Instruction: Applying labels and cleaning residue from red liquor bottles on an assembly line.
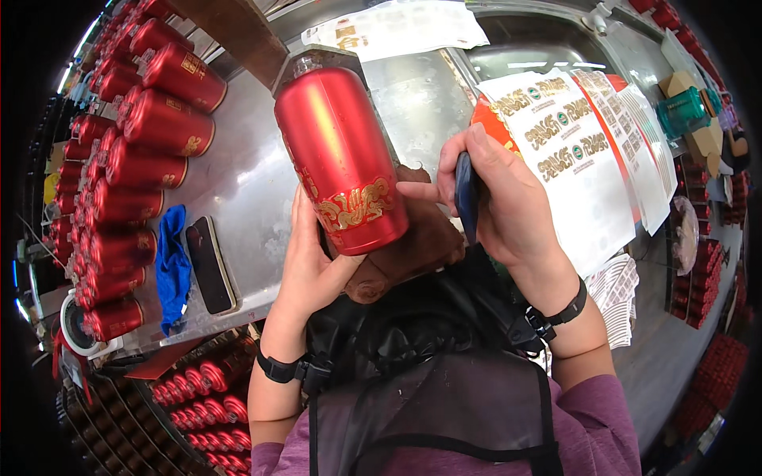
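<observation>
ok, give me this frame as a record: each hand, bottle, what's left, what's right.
left hand: holds the base end of a cylindrical red metallic bottle
right hand: holds a thin dark-blue flat tool; one finger extended to the bottle's side, contact unclear
bottle: base toward the person, gold ornamental band near base
by its base: brown cloth-like material
left side: rows of red bottles, bright-blue cloth, dark rectangular phone
right side: white sheets with gold printed patterns

The held bottle (337,151) looks smooth and glossy, the tabletop (242,143) metal, the rag (171,270) cloth.
</observation>
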